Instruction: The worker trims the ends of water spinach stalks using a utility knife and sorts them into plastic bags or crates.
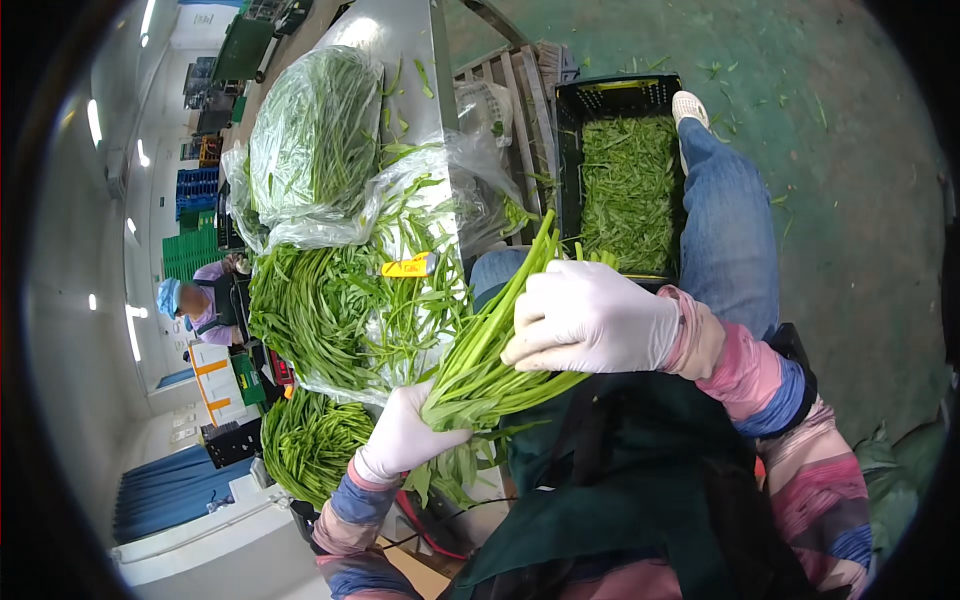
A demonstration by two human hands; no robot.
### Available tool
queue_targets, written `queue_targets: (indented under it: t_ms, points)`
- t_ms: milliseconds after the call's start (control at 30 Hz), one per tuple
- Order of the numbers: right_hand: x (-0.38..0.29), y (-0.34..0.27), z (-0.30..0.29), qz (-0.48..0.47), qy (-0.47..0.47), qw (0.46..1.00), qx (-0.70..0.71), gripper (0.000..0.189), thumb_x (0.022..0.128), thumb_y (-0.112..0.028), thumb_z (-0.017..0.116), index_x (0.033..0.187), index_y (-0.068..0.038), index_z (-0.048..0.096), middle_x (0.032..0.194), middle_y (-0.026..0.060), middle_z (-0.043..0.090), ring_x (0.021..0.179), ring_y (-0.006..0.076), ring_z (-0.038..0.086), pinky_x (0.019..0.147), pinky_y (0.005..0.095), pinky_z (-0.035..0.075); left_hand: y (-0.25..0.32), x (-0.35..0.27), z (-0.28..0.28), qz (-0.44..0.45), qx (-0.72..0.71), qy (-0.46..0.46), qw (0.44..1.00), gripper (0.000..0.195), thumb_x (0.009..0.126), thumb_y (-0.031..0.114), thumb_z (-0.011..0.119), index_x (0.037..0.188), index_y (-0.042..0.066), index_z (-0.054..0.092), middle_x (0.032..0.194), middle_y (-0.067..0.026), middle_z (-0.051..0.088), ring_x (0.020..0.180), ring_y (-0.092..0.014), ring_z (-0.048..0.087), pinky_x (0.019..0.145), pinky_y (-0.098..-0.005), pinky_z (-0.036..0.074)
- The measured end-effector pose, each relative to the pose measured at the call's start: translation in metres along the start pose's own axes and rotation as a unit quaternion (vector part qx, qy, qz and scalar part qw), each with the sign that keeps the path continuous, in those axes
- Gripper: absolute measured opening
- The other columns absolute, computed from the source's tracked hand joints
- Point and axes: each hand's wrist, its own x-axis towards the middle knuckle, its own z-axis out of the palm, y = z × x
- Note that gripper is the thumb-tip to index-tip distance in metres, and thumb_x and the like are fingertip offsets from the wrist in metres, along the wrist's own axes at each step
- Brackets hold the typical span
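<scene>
My left hand (pixel 411 435), in a white glove, grips a bunch of long-stemmed leafy greens (pixel 480 337), apparently water spinach, near its leaves. Across the stems lies my gloved right hand (pixel 589 319), its fingers curled around some of them. Stem ends stick out past that hand, pointing towards a black crate (pixel 559 150). Loose greens (pixel 315 315) are heaped on plastic film on the metal table (pixel 412 97), just beyond the bunch. A small orange-yellow plastic item (pixel 407 266) bearing writing rests on them.
A clear plastic bag of greens (pixel 315 142) stands on the table. Another pile of greens (pixel 315 442) lies near my left forearm. The crate on the floor holds cut greens (pixel 630 195), beside my leg and a wooden pallet (pixel 517 105). Across the table is another person (pixel 214 300).
</scene>
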Motion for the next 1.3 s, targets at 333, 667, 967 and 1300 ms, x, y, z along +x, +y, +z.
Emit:
queue_targets:
  t_ms: [333, 667, 967, 1300]
  points:
    - [-0.007, -0.001, 0.007, 0.004, 0.006, 0.997, -0.078, 0.02, 0.081, -0.02, 0.067, 0.099, -0.012, 0.072, 0.087, 0.0002, 0.061, 0.077, 0.0204, 0.058, 0.066, 0.0341, 0.045, 0.001, 0.001, -0.001, -0.014, -0.002, -0.016, 1.0, 0.037, 0.073, 0.002, 0.074, 0.109, -0.001, 0.068, 0.092, -0.0039, 0.072, 0.08, -0.005, 0.06, 0.078, -0.0247, 0.052]
    - [-0.008, 0.015, 0.008, 0.128, -0.053, 0.99, 0.001, 0.021, 0.086, -0.026, 0.062, 0.082, -0.006, 0.066, 0.075, 0.0104, 0.063, 0.08, 0.0273, 0.064, 0.072, 0.0381, 0.045, -0.003, 0.002, -0.001, 0.003, 0.054, -0.016, 0.998, 0.039, 0.073, 0.007, 0.076, 0.111, 0.0, 0.067, 0.092, -0.0084, 0.073, 0.079, -0.007, 0.062, 0.079, -0.0265, 0.052]
    - [-0.036, 0.051, -0.043, 0.325, 0.057, 0.814, -0.478, 0.013, 0.082, -0.024, 0.066, 0.081, -0.011, 0.067, 0.078, 0.0073, 0.062, 0.078, 0.0245, 0.064, 0.069, 0.0367, 0.048, 0.001, 0.002, -0.004, -0.002, 0.008, 0.001, 1.0, 0.037, 0.071, 0.002, 0.073, 0.108, -0.003, 0.067, 0.09, -0.0042, 0.071, 0.079, -0.006, 0.06, 0.077, -0.0246, 0.051]
    - [0.005, 0.001, -0.003, 0.074, 0.116, 0.967, -0.215, 0.023, 0.078, -0.025, 0.071, 0.097, -0.01, 0.069, 0.111, 0.0025, 0.061, 0.103, 0.0233, 0.055, 0.092, 0.0402, 0.041, -0.008, 0.0, -0.004, 0.153, 0.341, 0.109, 0.921, 0.044, 0.062, 0.007, 0.076, 0.105, 0.001, 0.066, 0.081, -0.0099, 0.066, 0.075, -0.027, 0.063, 0.07, -0.0381, 0.051]
